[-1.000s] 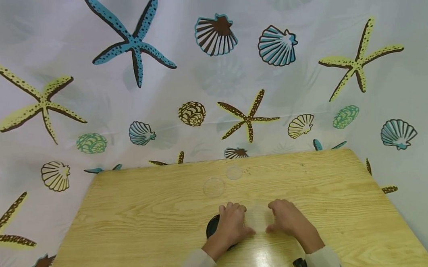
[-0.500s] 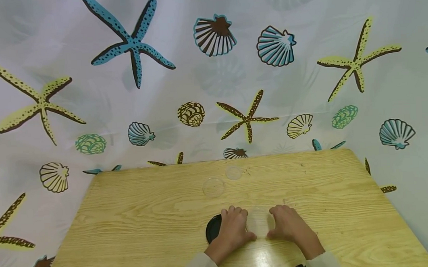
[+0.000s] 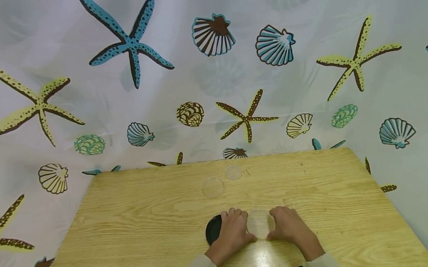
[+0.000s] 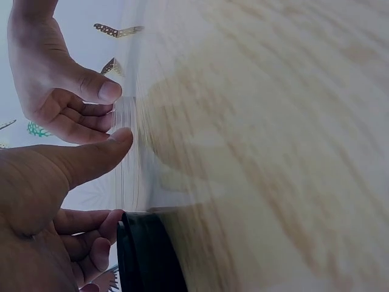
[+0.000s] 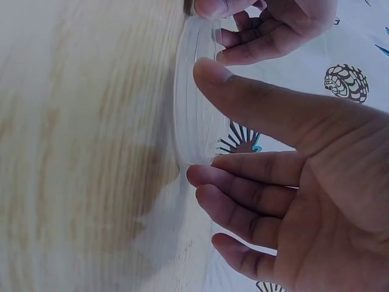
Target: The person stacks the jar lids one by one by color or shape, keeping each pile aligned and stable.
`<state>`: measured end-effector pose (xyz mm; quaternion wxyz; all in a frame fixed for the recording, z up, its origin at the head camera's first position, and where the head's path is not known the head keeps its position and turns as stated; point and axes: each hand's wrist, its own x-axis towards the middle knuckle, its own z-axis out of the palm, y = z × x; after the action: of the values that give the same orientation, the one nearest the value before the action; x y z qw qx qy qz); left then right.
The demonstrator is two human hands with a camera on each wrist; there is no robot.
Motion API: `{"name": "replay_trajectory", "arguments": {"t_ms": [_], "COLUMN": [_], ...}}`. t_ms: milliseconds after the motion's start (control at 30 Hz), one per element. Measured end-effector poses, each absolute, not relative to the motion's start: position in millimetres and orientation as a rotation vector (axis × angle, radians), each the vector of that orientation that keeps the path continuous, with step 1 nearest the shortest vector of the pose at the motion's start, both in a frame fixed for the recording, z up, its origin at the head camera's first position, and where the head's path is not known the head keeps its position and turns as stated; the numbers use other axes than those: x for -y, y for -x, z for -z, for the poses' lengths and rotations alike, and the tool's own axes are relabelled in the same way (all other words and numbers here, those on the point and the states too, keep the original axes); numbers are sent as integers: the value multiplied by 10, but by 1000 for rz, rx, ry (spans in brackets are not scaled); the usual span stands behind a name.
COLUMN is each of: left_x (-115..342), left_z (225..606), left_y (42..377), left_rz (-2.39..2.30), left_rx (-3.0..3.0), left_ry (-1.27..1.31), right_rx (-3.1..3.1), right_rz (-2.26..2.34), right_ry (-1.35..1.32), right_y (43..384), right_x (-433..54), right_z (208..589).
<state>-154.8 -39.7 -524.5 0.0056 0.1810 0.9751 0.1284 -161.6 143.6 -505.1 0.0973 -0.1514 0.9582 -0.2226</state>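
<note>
A clear, shallow round plastic dish (image 3: 258,224) rests on the wooden table between both hands. My left hand (image 3: 232,231) holds its left side, thumb nearer me and fingers at the far edge. From the right, my right hand (image 3: 290,227) grips it the same way. The right wrist view shows the dish's ridged wall (image 5: 197,97) edge-on, between the right thumb and fingers. Just left of my left hand lies a round black lid-like piece (image 3: 213,229), partly covered by that hand. In the left wrist view this black piece (image 4: 152,252) sits right beside the left fingers.
Farther back on the wooden table (image 3: 141,202) lie two flat clear discs, a larger one (image 3: 213,188) and a smaller one (image 3: 233,173). A white cloth (image 3: 182,78) printed with starfish and shells hangs behind and beside the table.
Both hands have moved slightly toward the person and then stayed nearly still. The clear dish shows more plainly between them, and more of the black piece is uncovered.
</note>
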Motion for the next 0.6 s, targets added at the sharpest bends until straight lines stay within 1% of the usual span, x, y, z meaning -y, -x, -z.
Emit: {"name": "replay_trajectory", "arguments": {"t_ms": [233,467,600], "left_x": [415,453,505], "left_z": [5232,5160,5105], "left_y": [1559,1584,1617], "left_rz": [-412,-464,-512], "left_rx": [-3002,-2961,-2953], "left_ry": [-539,-526,-511], "right_rx": [-2810,-2788,-2792], "right_rz": [637,603,588], "right_ry": [421,352,367], "right_y": [1648,1718,1755], "right_x": [-1444,-1484,-1481], "right_z": [5036,4902,4838]}}
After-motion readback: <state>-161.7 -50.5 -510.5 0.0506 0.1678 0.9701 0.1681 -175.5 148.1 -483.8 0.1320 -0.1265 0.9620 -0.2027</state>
